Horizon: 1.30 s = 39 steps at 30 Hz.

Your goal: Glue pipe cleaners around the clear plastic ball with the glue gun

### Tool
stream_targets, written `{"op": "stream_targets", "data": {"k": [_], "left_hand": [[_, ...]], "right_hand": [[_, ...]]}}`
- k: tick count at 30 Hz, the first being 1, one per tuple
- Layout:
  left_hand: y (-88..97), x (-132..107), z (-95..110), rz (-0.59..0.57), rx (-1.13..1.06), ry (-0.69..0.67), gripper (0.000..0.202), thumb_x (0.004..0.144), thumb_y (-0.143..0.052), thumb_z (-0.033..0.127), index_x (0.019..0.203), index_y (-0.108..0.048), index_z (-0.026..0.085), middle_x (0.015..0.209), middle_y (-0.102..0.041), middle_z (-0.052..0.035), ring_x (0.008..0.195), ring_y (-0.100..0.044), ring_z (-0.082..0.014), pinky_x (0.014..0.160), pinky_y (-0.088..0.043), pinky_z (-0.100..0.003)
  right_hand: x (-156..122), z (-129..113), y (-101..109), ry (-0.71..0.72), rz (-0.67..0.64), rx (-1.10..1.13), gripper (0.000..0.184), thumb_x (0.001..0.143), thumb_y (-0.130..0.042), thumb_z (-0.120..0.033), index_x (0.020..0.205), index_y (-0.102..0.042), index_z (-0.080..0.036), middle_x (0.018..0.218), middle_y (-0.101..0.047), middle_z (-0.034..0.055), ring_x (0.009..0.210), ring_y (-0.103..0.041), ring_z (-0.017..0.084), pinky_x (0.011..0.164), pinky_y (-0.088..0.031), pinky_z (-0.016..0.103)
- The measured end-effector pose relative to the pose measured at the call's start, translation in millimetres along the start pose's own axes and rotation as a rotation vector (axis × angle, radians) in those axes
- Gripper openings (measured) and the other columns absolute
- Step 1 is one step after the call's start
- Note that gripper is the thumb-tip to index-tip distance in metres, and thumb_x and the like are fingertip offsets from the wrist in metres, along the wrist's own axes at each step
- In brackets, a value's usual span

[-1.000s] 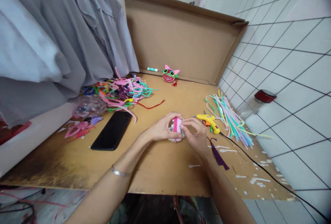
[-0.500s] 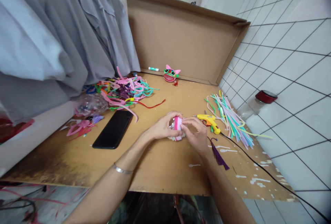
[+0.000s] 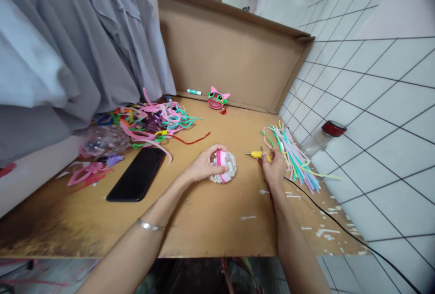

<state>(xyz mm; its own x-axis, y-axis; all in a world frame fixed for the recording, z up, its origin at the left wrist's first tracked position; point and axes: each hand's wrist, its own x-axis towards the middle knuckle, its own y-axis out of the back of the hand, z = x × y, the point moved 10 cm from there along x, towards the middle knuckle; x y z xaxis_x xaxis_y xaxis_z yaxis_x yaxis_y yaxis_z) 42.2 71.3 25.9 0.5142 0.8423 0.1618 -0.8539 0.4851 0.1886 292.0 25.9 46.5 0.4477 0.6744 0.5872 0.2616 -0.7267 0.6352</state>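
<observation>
My left hand point(image 3: 207, 163) is closed around a small round craft piece point(image 3: 231, 167) with a whitish, shiny, bumpy surface. Across it run a bright pink strip and a pale pink strip. To the right, the fingers of my right hand point(image 3: 276, 167) are wrapped over a yellow glue gun point(image 3: 257, 154) lying low at the table, its nozzle pointing left toward the craft piece. Its handle is mostly hidden by the hand, and a black cord point(image 3: 317, 204) trails away to the lower right.
Pipe cleaners lie in a bundle point(image 3: 295, 156) at right and a tangled heap point(image 3: 163, 119) at left. A black phone point(image 3: 137, 175) rests left of my forearm. A lion-like figure point(image 3: 216, 99) and a marker point(image 3: 194, 91) are by the cardboard wall point(image 3: 231, 54). A red-lidded jar point(image 3: 328, 132) stands at right.
My right hand has left the craft piece and moved right onto the glue gun. My left hand still holds the piece. The purple tassel is now hidden, and the view has shifted slightly.
</observation>
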Motion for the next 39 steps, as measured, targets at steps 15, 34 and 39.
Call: {"op": "stream_targets", "data": {"k": [15, 34, 39], "left_hand": [[-0.1, 1, -5, -0.029, -0.174, 0.038, 0.055, 0.058, -0.078, 0.032, 0.105, -0.052, 0.018, 0.089, -0.06, 0.0002, 0.078, -0.056, -0.0146, 0.073, -0.045, -0.026], [2.9, 3, -10, -0.009, -0.217, 0.034, 0.053, 0.057, -0.079, 0.029, 0.103, -0.054, 0.017, 0.09, -0.059, 0.0001, 0.078, -0.053, -0.0137, 0.072, -0.042, -0.024], [2.5, 3, -10, -0.011, -0.211, 0.035, 0.054, 0.057, -0.079, 0.028, 0.103, -0.054, 0.017, 0.092, -0.059, -0.0002, 0.078, -0.052, -0.0136, 0.072, -0.042, -0.024]], "right_hand": [[-4, 26, -16, -0.176, -0.222, -0.439, 0.052, 0.08, -0.065, -0.047, 0.109, -0.065, -0.004, 0.11, -0.066, 0.0261, 0.101, -0.064, 0.037, 0.079, -0.048, 0.04], [-18, -53, 23, 0.181, 0.103, 0.357, 0.034, 0.071, -0.065, -0.041, 0.097, -0.061, -0.019, 0.091, -0.069, 0.0068, 0.076, -0.064, 0.021, 0.074, -0.054, 0.037], [-20, -54, 16, 0.213, 0.056, 0.364, 0.031, 0.075, -0.065, -0.04, 0.099, -0.06, -0.02, 0.094, -0.067, 0.0066, 0.076, -0.064, 0.021, 0.072, -0.055, 0.037]]}}
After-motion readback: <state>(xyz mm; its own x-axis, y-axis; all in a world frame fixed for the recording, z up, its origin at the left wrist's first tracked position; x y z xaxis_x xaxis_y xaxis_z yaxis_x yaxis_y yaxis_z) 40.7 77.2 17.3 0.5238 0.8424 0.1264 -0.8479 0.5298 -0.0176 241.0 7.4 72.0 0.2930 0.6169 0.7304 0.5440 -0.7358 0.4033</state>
